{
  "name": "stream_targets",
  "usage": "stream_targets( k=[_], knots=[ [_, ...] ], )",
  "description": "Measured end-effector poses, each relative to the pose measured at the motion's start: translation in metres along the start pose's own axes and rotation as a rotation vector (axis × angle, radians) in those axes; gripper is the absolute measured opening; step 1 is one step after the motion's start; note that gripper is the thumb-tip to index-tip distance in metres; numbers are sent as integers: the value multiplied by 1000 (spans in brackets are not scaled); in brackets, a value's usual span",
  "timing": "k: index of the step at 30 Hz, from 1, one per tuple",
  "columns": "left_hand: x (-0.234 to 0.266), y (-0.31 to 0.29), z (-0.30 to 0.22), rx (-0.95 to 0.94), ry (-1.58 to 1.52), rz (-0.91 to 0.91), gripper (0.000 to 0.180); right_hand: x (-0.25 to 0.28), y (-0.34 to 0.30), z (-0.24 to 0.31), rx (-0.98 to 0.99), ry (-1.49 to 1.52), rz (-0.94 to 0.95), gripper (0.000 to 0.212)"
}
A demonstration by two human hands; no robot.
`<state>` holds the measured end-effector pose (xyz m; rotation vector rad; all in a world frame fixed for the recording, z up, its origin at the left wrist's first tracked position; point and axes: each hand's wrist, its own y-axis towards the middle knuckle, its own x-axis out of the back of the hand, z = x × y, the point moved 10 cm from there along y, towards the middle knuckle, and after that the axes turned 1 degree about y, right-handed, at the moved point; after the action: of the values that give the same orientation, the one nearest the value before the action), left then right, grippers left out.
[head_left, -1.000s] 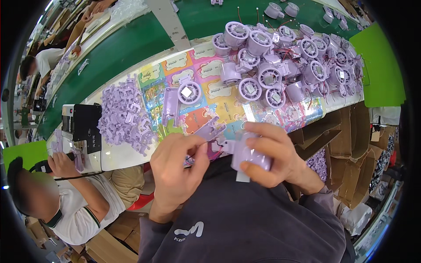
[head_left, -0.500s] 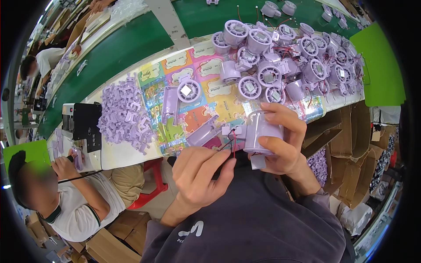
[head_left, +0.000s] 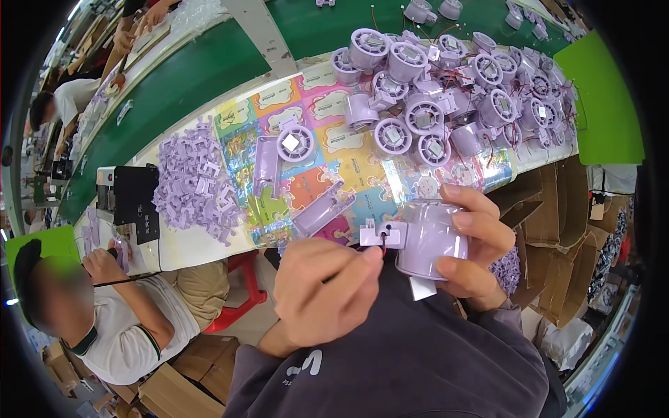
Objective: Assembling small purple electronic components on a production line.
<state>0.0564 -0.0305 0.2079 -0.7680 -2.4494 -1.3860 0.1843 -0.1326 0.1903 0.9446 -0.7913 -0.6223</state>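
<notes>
My right hand (head_left: pixel 481 240) is wrapped round a lilac cup-shaped plastic housing (head_left: pixel 433 237), held on its side above my lap. A small bracket (head_left: pixel 375 235) with holes sticks out from the housing's left side. A white square tab (head_left: pixel 423 288) hangs below its lower edge. Thin red and black wires (head_left: pixel 384 245) come out of a bracket hole and run to the pinched fingertips of my left hand (head_left: pixel 324 289), which is closed and a little blurred. The wire ends are hidden behind the fingers.
A heap of similar lilac housings (head_left: pixel 425 115) with wires covers the table's right part. Left of it lie one housing (head_left: pixel 295 143), two trough-shaped lilac pieces (head_left: pixel 324 209) and a pile of small brackets (head_left: pixel 195 181). A co-worker (head_left: pixel 132 320) sits at left. Cardboard boxes (head_left: pixel 557 237) stand at right.
The housing has shifted slightly right and down in my right hand, and its bracket shows more fully. My left fingers have moved closer to the bracket hole, leaving less wire visible.
</notes>
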Motion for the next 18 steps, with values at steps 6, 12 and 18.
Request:
stream_targets(
  k=[6,12,18],
  knots=[
    [-1,-3,-19,-124,143,4,28,-1,-3,-5,-110,94,-73,40],
    [-4,-3,-26,-186,163,19,24,0,-9,-7,-109,165,-112,34],
    [4,-3,-22,-139,88,-90,24,0,-4,-13,-232,200,-23,50]
  ],
)
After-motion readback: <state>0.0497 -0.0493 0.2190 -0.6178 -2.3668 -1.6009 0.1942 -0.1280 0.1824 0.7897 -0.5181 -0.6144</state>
